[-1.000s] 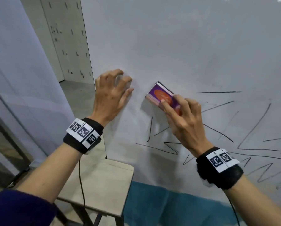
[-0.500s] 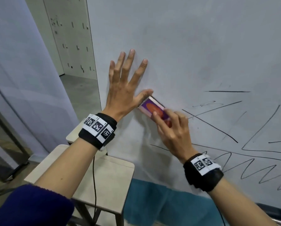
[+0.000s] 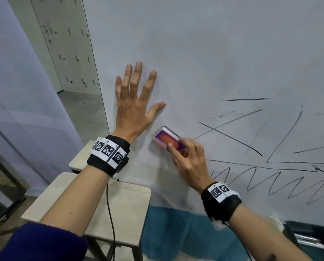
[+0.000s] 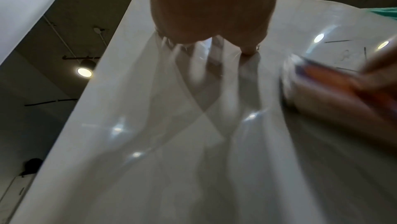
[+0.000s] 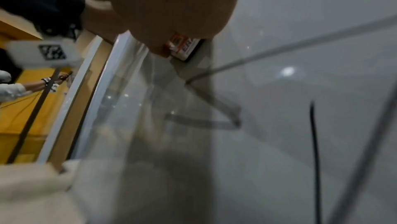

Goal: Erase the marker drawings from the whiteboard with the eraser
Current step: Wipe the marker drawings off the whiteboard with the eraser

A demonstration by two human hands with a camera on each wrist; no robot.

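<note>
The whiteboard (image 3: 204, 44) stands upright in front of me, with black marker lines (image 3: 232, 138) and zigzags (image 3: 270, 185) across its lower right part. My right hand (image 3: 187, 159) grips a purple and orange eraser (image 3: 166, 140) and holds it flat against the board, just left of the lines. In the right wrist view the eraser (image 5: 184, 47) shows under my fingers. My left hand (image 3: 136, 102) lies flat on the board with fingers spread, up and left of the eraser. In the left wrist view the eraser (image 4: 318, 81) is blurred at the right.
A beige stool (image 3: 119, 210) stands below my left arm, by the board's left edge (image 3: 99, 91). A teal panel (image 3: 176, 232) runs under the board. A cable (image 3: 110, 213) hangs from my left wristband. Grey floor and lockers (image 3: 63, 44) lie to the left.
My right hand has slid the eraser down and to the left; the lines at the board's lower left are gone. My left hand uncurled and now presses flat, fingers spread.
</note>
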